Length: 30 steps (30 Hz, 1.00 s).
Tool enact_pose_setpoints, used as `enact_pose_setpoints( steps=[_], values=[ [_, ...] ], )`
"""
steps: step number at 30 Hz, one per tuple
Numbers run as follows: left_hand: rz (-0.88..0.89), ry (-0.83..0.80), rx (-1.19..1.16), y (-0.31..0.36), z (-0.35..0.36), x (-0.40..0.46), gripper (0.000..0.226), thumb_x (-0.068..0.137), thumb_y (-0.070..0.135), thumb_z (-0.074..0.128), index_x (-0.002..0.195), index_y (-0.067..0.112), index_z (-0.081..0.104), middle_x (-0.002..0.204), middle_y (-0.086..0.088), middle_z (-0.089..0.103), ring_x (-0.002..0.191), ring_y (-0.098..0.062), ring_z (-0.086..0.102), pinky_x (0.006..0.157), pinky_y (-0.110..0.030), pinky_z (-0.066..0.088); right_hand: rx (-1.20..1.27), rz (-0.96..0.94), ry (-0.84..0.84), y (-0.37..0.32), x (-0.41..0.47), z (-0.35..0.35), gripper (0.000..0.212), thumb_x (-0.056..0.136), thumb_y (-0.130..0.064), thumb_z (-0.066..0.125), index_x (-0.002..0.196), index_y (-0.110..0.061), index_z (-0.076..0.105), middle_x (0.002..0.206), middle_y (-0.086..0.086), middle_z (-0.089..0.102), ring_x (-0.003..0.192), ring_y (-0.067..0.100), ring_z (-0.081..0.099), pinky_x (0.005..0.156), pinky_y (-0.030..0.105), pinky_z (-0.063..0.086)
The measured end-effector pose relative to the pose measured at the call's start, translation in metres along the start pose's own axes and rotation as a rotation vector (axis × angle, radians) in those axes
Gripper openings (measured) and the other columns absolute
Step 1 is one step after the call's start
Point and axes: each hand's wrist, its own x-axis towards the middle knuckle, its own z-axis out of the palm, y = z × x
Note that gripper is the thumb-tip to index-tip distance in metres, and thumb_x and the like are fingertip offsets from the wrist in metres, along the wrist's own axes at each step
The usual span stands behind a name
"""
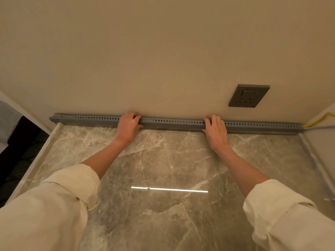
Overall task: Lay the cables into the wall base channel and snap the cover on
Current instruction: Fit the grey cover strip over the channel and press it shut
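— Along the foot of the wall, across the middle of the frame, runs the grey channel (172,122); why does the person hold it at two places?

— Probably to spread the push; the left hand (129,126) sits left of centre with fingers curled over the top edge and thumb on the front face, gripping the strip; the right hand (215,130) lies right of centre, fingers fairly straight and pressed flat over the top, thumb against the front.

— So the cover is going on?

— That seems the likely step; a slight seam shows in the strip between the hands, so it may not be seated there yet; whether it has clicked home cannot be told.

— And the cables?

— A yellow cable (319,120) comes out at the channel's right end, at the right edge of the frame, with a grey one beside it; inside the channel they are hidden.

— Why tight to the wall?

— The channel rests where the marble surface (163,160) meets the wall, below and left of the socket (249,96), so the wall backs the pressure.
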Motion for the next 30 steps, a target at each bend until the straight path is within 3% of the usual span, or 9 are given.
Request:
enact_pose_setpoints(
  steps=[11, 22, 30],
  values=[
    [0.043, 0.002, 0.008, 0.022, 0.002, 0.001, 0.047, 0.081, 0.030, 0.069, 0.118, 0.003, 0.058, 0.113, -0.017, 0.062, 0.105, -0.035, 0.055, 0.093, -0.045, 0.042, 0.092, 0.017, 0.064, 0.006, -0.011, 0.001, 0.051, 0.084, -0.023, 0.068, 0.125, -0.001, 0.048, 0.117, 0.019, 0.052, 0.104, 0.032, 0.049, 0.088, 0.040, 0.045],
    [0.008, -0.013, -0.068, 0.029, -0.012, -0.011, 0.051, 0.089, 0.037, 0.059, 0.128, 0.005, 0.050, 0.121, -0.017, 0.057, 0.114, -0.033, 0.051, 0.100, -0.043, 0.040, 0.106, -0.019, 0.156, 0.013, -0.025, -0.005, 0.042, 0.095, -0.030, 0.048, 0.126, -0.001, 0.048, 0.120, 0.018, 0.053, 0.107, 0.031, 0.051, 0.091, 0.041, 0.044],
    [-0.020, -0.009, -0.102, 0.019, -0.030, -0.031, 0.049, 0.091, 0.031, 0.058, 0.129, 0.003, 0.049, 0.122, -0.019, 0.058, 0.113, -0.034, 0.054, 0.096, -0.044, 0.044, 0.159, 0.018, 0.129, 0.023, -0.039, -0.017, 0.040, 0.097, -0.031, 0.041, 0.128, -0.004, 0.045, 0.122, 0.015, 0.052, 0.111, 0.029, 0.051, 0.097, 0.040, 0.044]
  ],
)
